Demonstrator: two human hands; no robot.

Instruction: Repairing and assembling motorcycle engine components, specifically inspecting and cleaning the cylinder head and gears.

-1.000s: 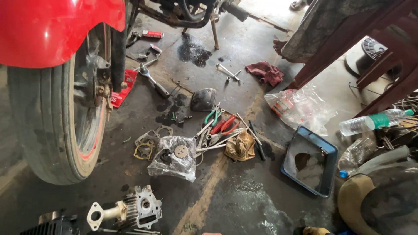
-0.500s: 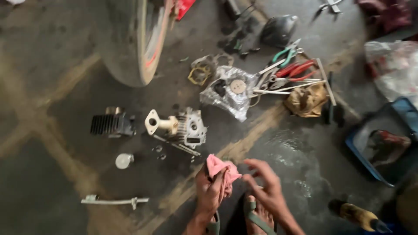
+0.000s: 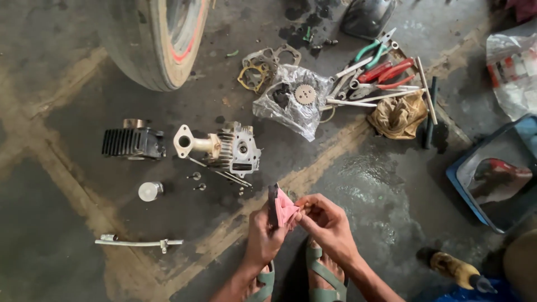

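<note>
My left hand (image 3: pixel 263 237) grips a small dark flat part (image 3: pixel 273 204) wrapped partly in a pink rag (image 3: pixel 286 209). My right hand (image 3: pixel 326 223) pinches the rag's edge from the right. Both hands hover low over the oily concrete floor, just above my sandalled feet (image 3: pixel 321 275). Ahead of them lies a grey cylinder head (image 3: pixel 230 149) with loose small bolts beside it, and to its left a black finned cylinder (image 3: pixel 133 142). A piston (image 3: pixel 150 191) sits below the cylinder.
A motorcycle tyre (image 3: pixel 158 39) stands at top left. Gaskets (image 3: pixel 262 67), a plastic bag with a sprocket (image 3: pixel 295 99), pliers and wrenches (image 3: pixel 380 78) and a brown rag (image 3: pixel 397 114) lie beyond. A blue tray (image 3: pixel 494 173) sits right; a metal rod (image 3: pixel 137 242) lies left; a bottle (image 3: pixel 456 270) lower right.
The view swung down from the motorcycle to the floor parts. My hands came into view with the pink rag, and now the dark part stands upright in my left hand.
</note>
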